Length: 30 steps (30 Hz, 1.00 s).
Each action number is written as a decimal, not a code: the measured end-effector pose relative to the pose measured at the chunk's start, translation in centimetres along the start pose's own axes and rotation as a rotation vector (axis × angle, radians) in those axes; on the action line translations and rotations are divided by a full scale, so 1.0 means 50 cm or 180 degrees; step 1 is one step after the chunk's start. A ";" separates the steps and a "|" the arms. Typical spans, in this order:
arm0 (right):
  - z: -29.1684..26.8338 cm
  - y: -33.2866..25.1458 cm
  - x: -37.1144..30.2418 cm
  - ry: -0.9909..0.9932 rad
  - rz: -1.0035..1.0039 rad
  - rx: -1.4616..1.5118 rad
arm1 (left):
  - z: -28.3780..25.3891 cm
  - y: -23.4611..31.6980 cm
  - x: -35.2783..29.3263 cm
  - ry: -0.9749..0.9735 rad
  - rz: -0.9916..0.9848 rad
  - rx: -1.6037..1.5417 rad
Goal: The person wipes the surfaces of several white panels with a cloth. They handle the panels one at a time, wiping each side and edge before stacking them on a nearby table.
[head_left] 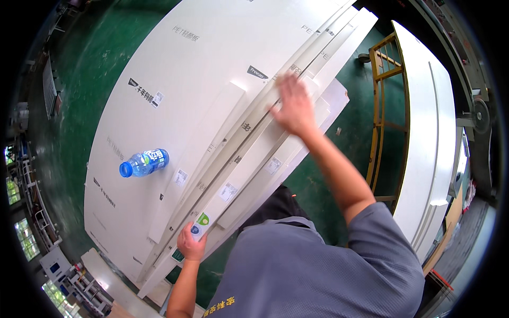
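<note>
Strips of white panel lie side by side in front of you, running diagonally from the lower left to the upper right along the right-hand side of a large white board. Your left hand is at the near end of one strip, its fingers against the edge just below a green-and-blue sticker; you cannot tell from this view whether they are clamped on it. Your right hand is farther up, over the same group of strips, its fingers blurred and apart with the thumb out to the left; whether its palm touches them is unclear. Small white printed labels show on the strips between your hands. To your left, a blue plastic bottle lies on its side on the board, its cap toward the lower left. Off to your right, a yellow metal frame stands on the green floor, next to another white panel.
</note>
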State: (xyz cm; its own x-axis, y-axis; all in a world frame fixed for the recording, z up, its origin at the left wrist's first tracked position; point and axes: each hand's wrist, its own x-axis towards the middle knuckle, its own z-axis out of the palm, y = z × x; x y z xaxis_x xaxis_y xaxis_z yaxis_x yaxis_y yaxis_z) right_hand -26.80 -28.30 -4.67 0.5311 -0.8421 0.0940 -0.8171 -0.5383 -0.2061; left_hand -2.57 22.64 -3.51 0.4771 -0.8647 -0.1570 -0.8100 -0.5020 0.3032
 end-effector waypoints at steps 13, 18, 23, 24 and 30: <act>-0.028 -0.091 -0.120 -0.0534 -0.0820 0.0357 | 0.001 -0.007 -0.003 0.0015 0.0080 0.0052; 0.004 0.183 0.103 0.0069 -0.0133 -0.0166 | -0.004 -0.005 0.004 0.0175 0.0242 -0.0219; 0.004 0.013 -0.041 -0.0179 -0.0804 -0.0450 | -0.004 0.008 0.006 0.0160 0.0129 -0.0188; 0.003 -0.067 -0.097 -0.0356 -0.1024 -0.0396 | -0.001 0.007 0.002 0.0101 0.0057 -0.0206; -0.012 -0.226 -0.197 -0.0714 -0.1381 0.1139 | -0.032 -0.039 -0.046 0.0425 0.0289 -0.0444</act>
State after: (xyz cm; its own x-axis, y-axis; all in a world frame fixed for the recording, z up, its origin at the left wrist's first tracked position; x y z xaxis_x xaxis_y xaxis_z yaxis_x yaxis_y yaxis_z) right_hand -22.94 -13.97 -2.69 0.8651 -0.4998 0.0431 -0.4099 -0.7538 -0.5135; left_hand -1.52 25.63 -2.24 0.4528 -0.8916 0.0002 -0.8012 -0.4067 0.4389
